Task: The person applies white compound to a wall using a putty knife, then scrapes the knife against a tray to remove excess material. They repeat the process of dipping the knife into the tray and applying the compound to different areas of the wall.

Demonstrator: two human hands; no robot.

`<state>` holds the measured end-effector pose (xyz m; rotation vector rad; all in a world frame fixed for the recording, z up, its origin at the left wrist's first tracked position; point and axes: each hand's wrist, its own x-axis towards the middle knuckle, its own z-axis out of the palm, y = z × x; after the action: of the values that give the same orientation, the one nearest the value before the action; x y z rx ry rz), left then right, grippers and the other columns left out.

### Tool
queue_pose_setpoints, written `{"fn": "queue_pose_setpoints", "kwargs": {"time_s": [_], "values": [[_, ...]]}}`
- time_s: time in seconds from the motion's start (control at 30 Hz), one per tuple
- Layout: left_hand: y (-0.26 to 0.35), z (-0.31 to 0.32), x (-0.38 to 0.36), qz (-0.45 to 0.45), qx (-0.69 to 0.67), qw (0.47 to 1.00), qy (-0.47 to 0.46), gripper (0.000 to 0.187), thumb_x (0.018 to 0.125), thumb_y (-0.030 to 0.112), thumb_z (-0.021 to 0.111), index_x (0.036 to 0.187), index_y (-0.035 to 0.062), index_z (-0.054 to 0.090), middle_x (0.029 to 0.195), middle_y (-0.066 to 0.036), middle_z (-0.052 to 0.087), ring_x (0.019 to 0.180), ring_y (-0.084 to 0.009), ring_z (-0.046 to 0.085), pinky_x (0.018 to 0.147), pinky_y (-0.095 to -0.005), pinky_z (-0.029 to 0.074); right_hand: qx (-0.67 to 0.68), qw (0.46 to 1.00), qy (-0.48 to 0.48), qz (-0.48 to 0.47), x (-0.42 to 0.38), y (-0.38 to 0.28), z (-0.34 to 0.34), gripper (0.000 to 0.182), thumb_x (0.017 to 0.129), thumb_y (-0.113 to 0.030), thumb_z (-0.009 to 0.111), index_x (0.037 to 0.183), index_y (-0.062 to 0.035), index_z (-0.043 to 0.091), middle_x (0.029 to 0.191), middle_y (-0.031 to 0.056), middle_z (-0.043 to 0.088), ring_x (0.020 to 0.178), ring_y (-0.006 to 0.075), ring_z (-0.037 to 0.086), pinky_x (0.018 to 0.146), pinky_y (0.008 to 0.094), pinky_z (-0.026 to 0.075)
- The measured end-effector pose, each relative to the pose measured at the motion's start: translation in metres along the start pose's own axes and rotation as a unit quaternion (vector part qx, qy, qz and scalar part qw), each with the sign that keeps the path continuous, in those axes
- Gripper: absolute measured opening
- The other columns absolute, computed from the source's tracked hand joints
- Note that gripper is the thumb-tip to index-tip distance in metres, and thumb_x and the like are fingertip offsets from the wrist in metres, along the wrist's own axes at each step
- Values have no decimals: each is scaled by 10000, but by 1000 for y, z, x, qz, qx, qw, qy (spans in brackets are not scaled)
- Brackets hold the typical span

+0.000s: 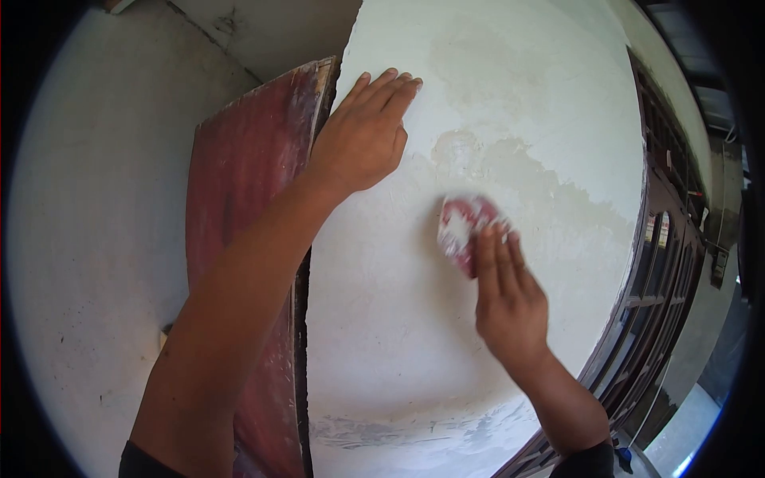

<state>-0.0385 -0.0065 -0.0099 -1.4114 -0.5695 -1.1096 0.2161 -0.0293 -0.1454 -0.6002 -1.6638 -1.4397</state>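
Observation:
My left hand [364, 130] rests flat against the upper left part of a white wall [382, 263], close to its left edge, fingers stretched out and holding nothing. Lower and to the right, my right hand [511, 299] presses a dark red piece of sandpaper [460, 231] smeared with white dust against the wall. Motion blurs the sandpaper slightly, and part of it is hidden under my fingers. Above it, the wall surface has an uneven grey-beige patch [526, 171].
A worn red wooden door panel [247, 167] stands left of the wall edge, behind my left forearm. Farther left is another pale wall [103, 239]. Dark framed windows [665, 239] line the right side. Rough white-grey streaks [430, 430] mark the wall low down.

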Motion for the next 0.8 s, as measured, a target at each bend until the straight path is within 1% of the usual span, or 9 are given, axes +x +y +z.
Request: {"fn": "queue_pose_setpoints", "kwargs": {"time_s": [0.1,0.17,0.27,0.3,0.43,0.53,0.6,0.7,0.8], "values": [[0,-1,0,-7,1,1000,-1,498,893,-30,490,1390,9,491,1413,-148,556,1399,-329,445,1202,-478,314,-17,999,42,25,38,22,6,497,903,-43,564,1370,117,505,1310,291,592,1237,452,590,927,428,575],[-1,0,-1,-7,-1,1000,-1,503,893,-30,490,1394,11,488,1413,-150,556,1399,-329,445,1203,-477,312,-52,995,84,-7,56,30,19,500,904,-65,563,1373,101,510,1343,271,577,1255,440,579,946,426,570],[-2,-1,0,-4,-2,1000,2,504,895,-31,488,1397,11,484,1412,-152,556,1399,-327,444,1204,-475,310,-55,996,39,-53,53,22,50,486,923,-79,552,1372,100,508,1353,268,572,1269,435,568,966,430,561],[-3,-1,0,-3,-4,1000,3,501,895,-31,488,1395,9,484,1412,-150,556,1399,-326,444,1204,-473,311,-46,997,27,-50,46,16,52,470,938,-92,547,1368,97,515,1341,267,584,1259,439,577,972,466,555],[-2,-1,-2,1,-2,1000,6,497,894,-33,488,1390,5,485,1412,-148,557,1396,-325,449,1201,-472,318,-7,1000,-7,-29,13,4,36,463,950,-85,538,1377,91,516,1324,280,597,1245,458,583,995,521,527],[-3,0,-1,6,-4,1000,14,488,897,-31,483,1383,1,487,1411,-144,557,1388,-324,458,1199,-470,323,0,999,3,-33,-4,14,26,473,946,-65,539,1396,79,508,1368,282,567,1274,458,560,1016,528,512],[-3,1,-1,4,-5,1000,10,490,900,-28,477,1389,4,485,1403,-155,561,1382,-324,464,1200,-469,323,-5,1000,23,-15,0,30,29,490,934,-35,535,1414,54,502,1422,255,534,1329,441,513,1062,528,473],[-3,0,-1,0,-4,1000,11,490,903,-25,473,1392,8,488,1391,-169,565,1376,-326,470,1199,-468,325,-20,998,65,-8,28,53,35,500,931,-33,533,1423,39,483,1398,250,548,1319,440,517,1071,503,469],[-4,1,-1,2,-11,1000,11,495,901,-26,472,1395,12,491,1381,-180,569,1375,-326,472,1198,-469,324,-17,999,38,-19,36,61,48,496,932,-51,544,1417,35,487,1388,242,557,1319,434,520,1064,499,477]]}}
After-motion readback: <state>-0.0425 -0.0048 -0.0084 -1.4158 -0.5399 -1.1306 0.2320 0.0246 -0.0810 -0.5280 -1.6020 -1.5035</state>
